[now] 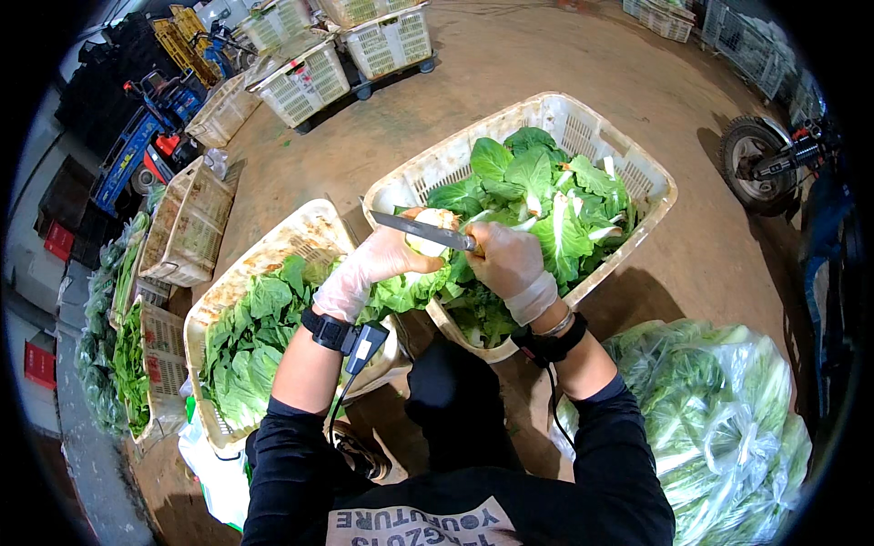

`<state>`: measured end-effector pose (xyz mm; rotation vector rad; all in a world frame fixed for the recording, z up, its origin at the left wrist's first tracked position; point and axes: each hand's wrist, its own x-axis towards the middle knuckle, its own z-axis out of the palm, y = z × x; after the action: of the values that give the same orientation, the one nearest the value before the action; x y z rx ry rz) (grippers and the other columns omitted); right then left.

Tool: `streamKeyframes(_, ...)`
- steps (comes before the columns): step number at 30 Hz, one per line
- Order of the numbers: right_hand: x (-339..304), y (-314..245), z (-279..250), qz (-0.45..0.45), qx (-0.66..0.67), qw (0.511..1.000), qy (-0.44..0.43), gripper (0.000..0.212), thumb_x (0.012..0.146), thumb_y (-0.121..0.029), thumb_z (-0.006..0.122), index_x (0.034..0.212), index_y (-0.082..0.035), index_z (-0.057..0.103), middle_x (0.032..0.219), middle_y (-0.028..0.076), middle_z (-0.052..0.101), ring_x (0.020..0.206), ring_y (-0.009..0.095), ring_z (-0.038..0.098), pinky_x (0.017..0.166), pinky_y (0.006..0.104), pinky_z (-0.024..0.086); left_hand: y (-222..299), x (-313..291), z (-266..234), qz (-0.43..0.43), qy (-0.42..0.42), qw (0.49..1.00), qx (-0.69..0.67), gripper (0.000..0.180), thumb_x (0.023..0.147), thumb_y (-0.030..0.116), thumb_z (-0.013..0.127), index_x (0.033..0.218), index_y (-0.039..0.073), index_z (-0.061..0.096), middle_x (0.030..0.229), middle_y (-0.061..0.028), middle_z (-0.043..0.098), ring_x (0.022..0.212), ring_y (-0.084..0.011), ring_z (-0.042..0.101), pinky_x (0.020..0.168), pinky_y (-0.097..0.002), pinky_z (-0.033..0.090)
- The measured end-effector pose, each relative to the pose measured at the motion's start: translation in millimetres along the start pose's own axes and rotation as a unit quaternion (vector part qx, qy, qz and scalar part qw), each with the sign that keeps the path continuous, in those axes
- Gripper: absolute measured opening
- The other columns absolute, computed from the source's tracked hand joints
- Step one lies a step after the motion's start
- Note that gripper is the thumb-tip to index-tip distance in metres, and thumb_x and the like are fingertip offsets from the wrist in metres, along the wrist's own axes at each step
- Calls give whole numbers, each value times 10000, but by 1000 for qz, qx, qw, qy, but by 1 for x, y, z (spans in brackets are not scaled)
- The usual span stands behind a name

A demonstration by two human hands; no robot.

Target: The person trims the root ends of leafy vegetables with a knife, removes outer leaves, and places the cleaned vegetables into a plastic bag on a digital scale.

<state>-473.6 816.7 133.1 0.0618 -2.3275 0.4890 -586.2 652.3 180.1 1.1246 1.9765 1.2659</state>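
Both my hands wear clear thin gloves. My left hand [371,264] is wrapped round a head of leafy greens [407,291], its pale cut base turned up and its light-green leaves hanging below. Gripped in my right hand [512,264] is a knife [421,227], its blade pointing left across the pale base. Beneath them stands a cream plastic crate [628,238] with loose green leaves [537,177] and white stalks inside. To the left, a second cream crate [319,218] holds whole leafy greens [250,337].
A large clear plastic bag [719,437] of greens lies at the right. Crates of greens [164,364] line the left side. More crates [305,86] stand on a wheeled base at the back. A wheeled vehicle [760,164] is at the far right.
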Motion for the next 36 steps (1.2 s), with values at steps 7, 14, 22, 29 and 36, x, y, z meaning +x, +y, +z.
streamKeyframes(7, -5, 67, 14, 345, -134, 896, -247, 192, 812, -252, 589, 896, -79, 590, 785, 94, 644, 725, 281, 636, 597, 330, 503, 15, -3, 4, -9, 46, 994, 100, 584, 614, 187, 731, 1125, 20, 501, 934, -67, 611, 882, -145, 571, 821, -265, 448)
streamKeyframes(14, -10, 41, 10, 348, 241, 896, -134, 488, 758, -351, 680, 1114, -36, 568, 736, 86, 619, 573, 159, 589, 513, 293, 472, -7, 7, 7, -41, 140, 989, 38, 697, 603, 243, 780, 1172, 6, 456, 994, -113, 599, 923, -183, 573, 835, -289, 454)
streamKeyframes(22, 15, 15, 7, 326, 579, 733, -146, 494, 743, -237, 695, 1189, -66, 569, 712, -23, 576, 463, 44, 450, 417, 190, 366, -8, 10, 12, -21, 33, 999, 6, 610, 677, 300, 792, 1099, 10, 461, 982, -42, 552, 893, -127, 508, 804, -262, 430)
streamKeyframes(29, -2, 50, -5, 402, 607, 684, -38, 372, 840, -261, 550, 1111, -13, 608, 692, -16, 589, 445, 58, 449, 411, 179, 337, 1, 51, -20, -90, 194, 971, 106, 301, 863, 318, 593, 1013, 59, 618, 898, -37, 646, 911, -169, 573, 834, -333, 436)
streamKeyframes(36, 12, 40, -29, 422, 556, 716, 2, 319, 856, -280, 550, 1040, -23, 592, 703, -17, 577, 487, 58, 479, 436, 198, 356, -6, 56, 12, 63, 177, 944, 272, 831, 764, 543, 608, 1347, 21, 327, 1296, -239, 420, 1215, -350, 408, 1013, -374, 328)
